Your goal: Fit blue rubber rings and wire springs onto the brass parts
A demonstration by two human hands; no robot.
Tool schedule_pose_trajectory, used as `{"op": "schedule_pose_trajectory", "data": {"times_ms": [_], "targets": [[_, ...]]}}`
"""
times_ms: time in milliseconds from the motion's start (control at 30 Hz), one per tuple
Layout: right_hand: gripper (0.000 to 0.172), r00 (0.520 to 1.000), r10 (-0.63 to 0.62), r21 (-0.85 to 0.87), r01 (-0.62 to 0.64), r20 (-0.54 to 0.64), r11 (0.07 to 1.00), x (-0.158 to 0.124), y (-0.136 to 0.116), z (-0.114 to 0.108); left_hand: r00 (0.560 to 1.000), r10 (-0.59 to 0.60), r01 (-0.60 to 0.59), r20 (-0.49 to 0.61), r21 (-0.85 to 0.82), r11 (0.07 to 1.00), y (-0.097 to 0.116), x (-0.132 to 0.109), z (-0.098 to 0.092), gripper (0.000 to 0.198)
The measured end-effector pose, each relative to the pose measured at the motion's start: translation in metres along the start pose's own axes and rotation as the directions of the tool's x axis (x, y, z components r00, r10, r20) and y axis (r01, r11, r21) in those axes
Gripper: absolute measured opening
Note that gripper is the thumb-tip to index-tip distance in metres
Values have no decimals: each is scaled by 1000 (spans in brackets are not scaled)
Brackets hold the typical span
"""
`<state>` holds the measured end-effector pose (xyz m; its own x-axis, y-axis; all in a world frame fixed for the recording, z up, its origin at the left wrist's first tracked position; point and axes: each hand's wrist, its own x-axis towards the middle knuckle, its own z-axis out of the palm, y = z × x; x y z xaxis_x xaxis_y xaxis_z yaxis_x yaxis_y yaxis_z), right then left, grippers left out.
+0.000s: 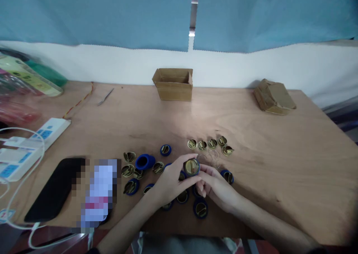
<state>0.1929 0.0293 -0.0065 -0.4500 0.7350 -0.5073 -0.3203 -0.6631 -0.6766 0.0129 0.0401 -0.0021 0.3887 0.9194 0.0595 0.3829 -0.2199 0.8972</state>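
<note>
A round brass-coloured metal piece with a blue rim [191,166] is gripped between the thumb and fingers of my left hand [175,181], its metal face turned up. At the lower right edge of that piece, my right hand [214,183] presses with curled fingers; some fingertips are hidden. Below and around both hands lie several similar blue-rimmed pieces [200,208]. Just beyond my right hand are thin wire rings [214,157] and a group of loose brass-coloured discs [212,143]. Left of my left hand is a hollow blue cylinder [144,161], with more loose discs [128,170] beside it.
An open cardboard box [175,91] stands at the back; a crumpled one [274,97] is at right. A black phone [54,190], a pixelated screen [100,194] and a power strip [53,132] with white cables occupy the left. Tweezers [105,97] lie behind.
</note>
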Motion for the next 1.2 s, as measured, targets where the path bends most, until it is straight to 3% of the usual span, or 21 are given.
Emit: {"op": "schedule_pose_trajectory", "data": {"times_ms": [167, 267, 333, 400, 467, 500, 633, 1033, 1200], "targets": [[40, 998, -35, -173, 44, 54, 984, -6, -16, -2, 991, -1, -15, -132, -120, 993, -1, 0, 0, 47], [31, 988, -138, -401, 156, 72, 903, -13, -38, -12, 975, -19, -16, -223, -155, 988, -2, 2, 0, 47], [23, 958, -272, -628, 264, 85, 732, -15, -54, -25, 964, -43, -1, -263, -163, 987, -2, 4, 0, 46], [16, 894, -438, -856, 299, 97, 421, -13, -65, -41, 959, -61, 15, -278, -165, 986, -1, 4, 0, 44], [11, 896, -421, -954, 239, 145, 179, -8, -70, -57, 960, -72, 28, -270, -163, 986, 0, 4, 1, 44], [11, 908, -389, -968, 217, 154, 125, -4, -71, -63, 962, -73, 32, -263, -157, 987, 1, 4, 1, 44], [7, 933, -311, -970, 223, 184, 96, 7, -67, -76, 972, -44, 17, -232, -117, 993, 1, 3, 2, 45], [27, 958, -220, -976, 205, 184, 75, 11, -67, -84, 974, -11, 13, -226, 9, 1000, 10, 6, 0, 38], [21, 963, -197, -977, 202, 184, 74, 12, -68, -84, 975, 5, 2, -221, 31, 1000, 10, 5, 0, 38]]}}
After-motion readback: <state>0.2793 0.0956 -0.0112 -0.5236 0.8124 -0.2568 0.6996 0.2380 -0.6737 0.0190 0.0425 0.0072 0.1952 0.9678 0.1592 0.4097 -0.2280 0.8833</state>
